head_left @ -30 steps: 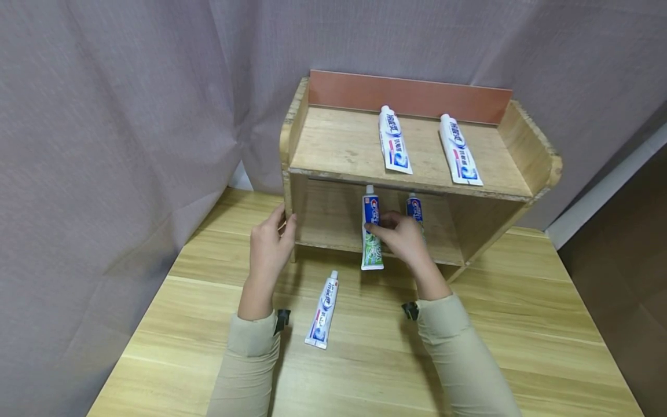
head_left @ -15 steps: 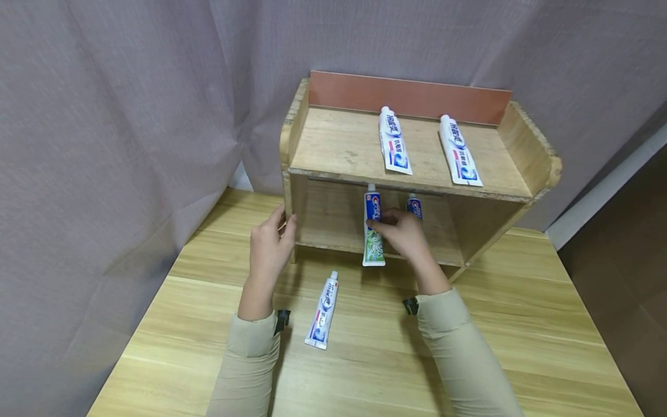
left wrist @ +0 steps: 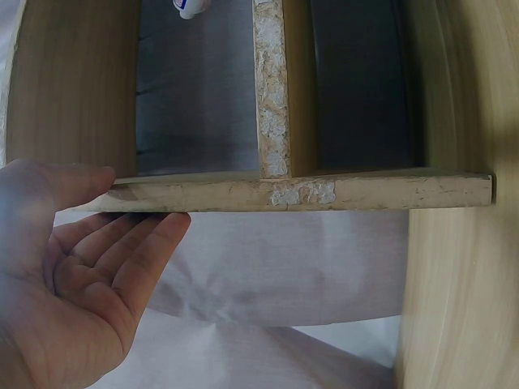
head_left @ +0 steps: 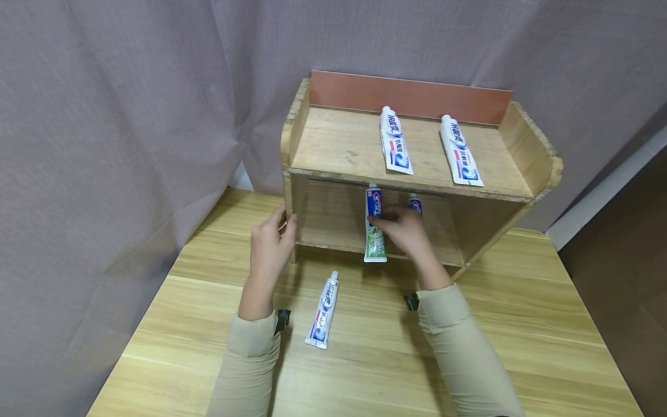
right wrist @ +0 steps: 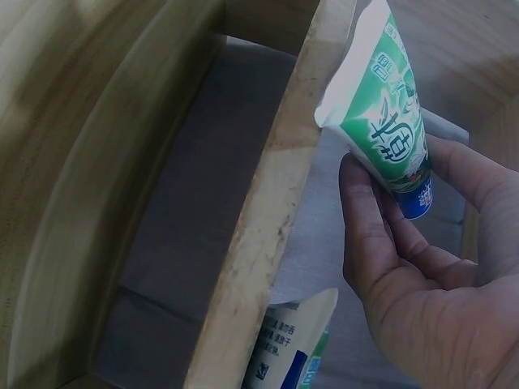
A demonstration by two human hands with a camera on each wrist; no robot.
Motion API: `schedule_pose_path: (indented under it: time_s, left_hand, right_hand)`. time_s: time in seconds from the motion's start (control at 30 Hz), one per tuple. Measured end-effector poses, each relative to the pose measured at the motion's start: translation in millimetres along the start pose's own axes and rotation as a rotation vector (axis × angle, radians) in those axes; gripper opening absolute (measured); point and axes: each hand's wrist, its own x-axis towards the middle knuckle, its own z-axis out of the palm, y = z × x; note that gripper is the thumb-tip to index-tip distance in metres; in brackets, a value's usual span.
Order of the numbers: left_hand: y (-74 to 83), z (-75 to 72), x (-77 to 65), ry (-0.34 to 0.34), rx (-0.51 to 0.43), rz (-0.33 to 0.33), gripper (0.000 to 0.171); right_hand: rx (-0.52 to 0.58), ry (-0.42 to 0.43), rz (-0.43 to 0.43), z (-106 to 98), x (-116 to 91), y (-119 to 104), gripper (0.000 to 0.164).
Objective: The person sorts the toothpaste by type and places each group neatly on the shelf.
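My right hand (head_left: 406, 231) pinches a blue and green toothpaste tube (head_left: 374, 237), cap end toward the back, at the front of the wooden shelf's lower level. In the right wrist view the thumb and fingers clasp the tube (right wrist: 389, 121) from both sides. Behind that hand lies a second blue toothpaste tube (head_left: 414, 204), partly hidden. My left hand (head_left: 271, 240) grips the left side panel (left wrist: 219, 193) of the shelf, thumb on one face and fingers on the other. Near it, a white toothpaste tube (head_left: 323, 313) lies on the table.
Two white toothpaste tubes (head_left: 395, 142) (head_left: 461, 152) lie on the shelf's top board (head_left: 339, 145), with a reddish back strip (head_left: 406, 95) behind. The lower level's front edge (right wrist: 276, 186) runs just under the held tube. A grey curtain (head_left: 130, 116) hangs behind the table (head_left: 182, 336).
My right hand has moved the held toothpaste tube slightly farther into the lower level and a little to the right. My left hand stays on the side panel.
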Motion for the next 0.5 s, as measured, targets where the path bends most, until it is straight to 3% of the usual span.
schedule_pose_path:
  time_s: [0.5]
  left_hand:
    - [0.0,-0.4,0.1,0.003,0.005,0.001,0.032]
  right_hand:
    - [-0.014,0.027,-0.018,-1.3,6.1,-2.0,0.052]
